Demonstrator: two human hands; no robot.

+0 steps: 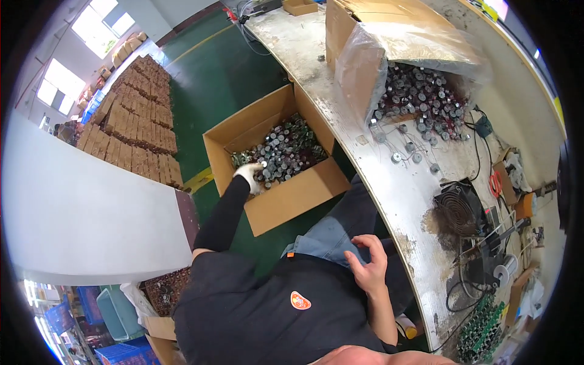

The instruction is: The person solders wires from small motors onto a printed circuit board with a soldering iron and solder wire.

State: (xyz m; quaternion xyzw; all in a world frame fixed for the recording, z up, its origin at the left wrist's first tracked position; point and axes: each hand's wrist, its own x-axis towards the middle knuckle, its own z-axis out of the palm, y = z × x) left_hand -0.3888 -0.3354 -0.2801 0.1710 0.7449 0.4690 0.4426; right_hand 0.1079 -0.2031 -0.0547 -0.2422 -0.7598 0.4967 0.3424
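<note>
My left hand [248, 175], in a white glove below a black sleeve, reaches over the left side of an open cardboard box [298, 198]. A bright round face of a small motor [263, 164] shows at its fingertips, which look closed on it. Many similar silver motors [283, 149] lie heaped in the box, with green circuit boards [299, 132] along its far side. Above my lap, near the bench edge, my bare right hand [370, 267] has its fingers loosely curved and apart, holding nothing.
A worn white workbench [389, 201] curves along the right. On it, a plastic-lined carton [356, 79] spills wired motors [420, 97]. Nearby are a black fan [457, 210], a solder spool [505, 271] and green boards [480, 331]. Brown stacks [131, 121] stand at far left beyond a white pillar [91, 213].
</note>
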